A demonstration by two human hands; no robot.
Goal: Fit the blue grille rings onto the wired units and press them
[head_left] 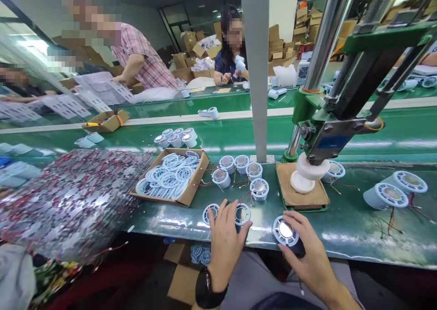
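Note:
My right hand (pixel 309 251) grips a light-blue round housing (pixel 286 231) at the bench's front edge, thumb at its lower rim and fingers along its upper right. The housing has a slotted ring and a shiny silver disc in its centre. Further left, my left hand (pixel 227 239) lies with fingers stretched between two similar pieces. Its fingers partly cover the left slotted ring (pixel 209 213). Thumb and forefinger touch or nearly touch the right ring piece (pixel 242 215). Several more wired housings (pixel 259 189) stand just beyond the hands.
A green press (pixel 327 137) with white pads stands over a wooden block (pixel 302 200). Left of the housings, a cardboard box (pixel 186 198) holds many blue rings. Wired metal parts (pixel 68 200) cover the far left. Two housings (pixel 389 195) lie at right. People work across the green conveyor (pixel 228 141).

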